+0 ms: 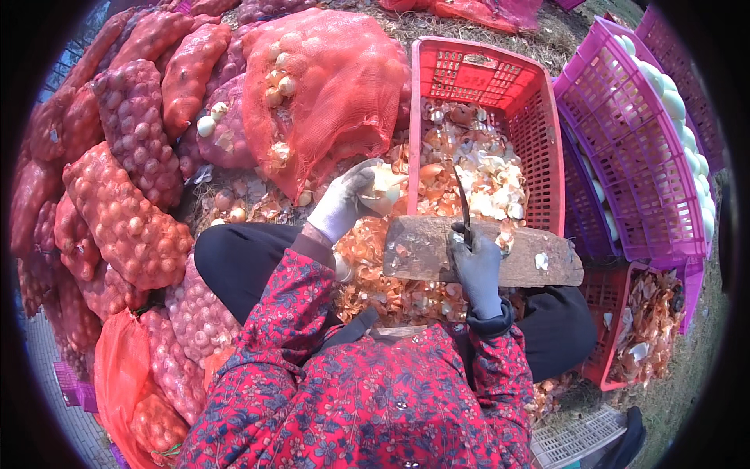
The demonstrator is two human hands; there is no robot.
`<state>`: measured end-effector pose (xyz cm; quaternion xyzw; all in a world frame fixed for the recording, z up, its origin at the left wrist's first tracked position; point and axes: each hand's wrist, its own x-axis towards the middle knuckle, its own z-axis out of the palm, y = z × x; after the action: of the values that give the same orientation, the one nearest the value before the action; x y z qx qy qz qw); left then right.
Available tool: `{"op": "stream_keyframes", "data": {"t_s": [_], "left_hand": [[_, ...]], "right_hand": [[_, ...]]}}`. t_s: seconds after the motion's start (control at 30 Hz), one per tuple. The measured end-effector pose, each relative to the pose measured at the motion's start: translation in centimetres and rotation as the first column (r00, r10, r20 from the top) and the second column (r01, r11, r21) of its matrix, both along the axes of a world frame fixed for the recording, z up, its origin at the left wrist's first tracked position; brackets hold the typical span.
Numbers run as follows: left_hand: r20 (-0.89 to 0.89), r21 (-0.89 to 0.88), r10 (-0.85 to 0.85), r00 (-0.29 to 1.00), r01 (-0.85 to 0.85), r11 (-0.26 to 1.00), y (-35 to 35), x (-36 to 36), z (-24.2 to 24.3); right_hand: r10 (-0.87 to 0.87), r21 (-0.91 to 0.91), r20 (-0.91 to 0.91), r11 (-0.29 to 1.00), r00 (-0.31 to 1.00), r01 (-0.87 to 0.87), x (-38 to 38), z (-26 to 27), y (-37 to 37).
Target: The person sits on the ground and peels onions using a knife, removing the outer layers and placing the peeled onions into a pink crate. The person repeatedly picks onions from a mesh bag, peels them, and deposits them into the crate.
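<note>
My left hand (345,196), in a white and grey work glove, grips a pale onion (384,186) with loose skin on it, just left of the red plastic crate (415,129). A grey glove covers my right hand (477,264), closed around the handle of a knife (463,196) whose dark, curved blade points up and away from me. That hand rests over a worn wooden board (422,249), which lies across the near end of the crate. Onion skins (486,176) and pale scraps cover the crate's bottom. More skins lie on the ground between my legs.
Red mesh sacks of onions (126,217) pile up at the left. A large open-mouthed mesh sack (351,76) stands ahead. Purple crates (627,135) with peeled onions (674,105) are stacked at the right, beside a red crate of skins (644,334). A pale plastic grate (580,437) lies lower right.
</note>
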<state>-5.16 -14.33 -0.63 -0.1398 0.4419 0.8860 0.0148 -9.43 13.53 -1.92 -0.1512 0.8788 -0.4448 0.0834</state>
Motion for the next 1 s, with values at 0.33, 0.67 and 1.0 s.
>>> {"op": "stream_keyframes", "data": {"t_s": [0.33, 0.67, 1.0], "left_hand": [[0.065, -0.385, -0.256, 0.965, 0.261, 0.885, 11.3, 4.7, 4.2], [-0.046, -0.996, -0.279, 0.959, -0.067, -0.066, 15.0, 4.6, 2.6], [-0.159, -0.987, -0.304, 0.939, -0.14, 0.085, 13.0, 4.1, 1.2]], "right_hand": [[0.006, -0.324, 0.309, 0.941, 0.951, 0.099, 3.7, 3.5, 1.3], [-0.148, -0.371, 0.341, 0.886, 0.928, 0.277, 2.3, -1.2, 1.8], [-0.001, -0.509, 0.656, 0.738, 0.754, 0.443, 0.0, 3.0, 2.7]]}}
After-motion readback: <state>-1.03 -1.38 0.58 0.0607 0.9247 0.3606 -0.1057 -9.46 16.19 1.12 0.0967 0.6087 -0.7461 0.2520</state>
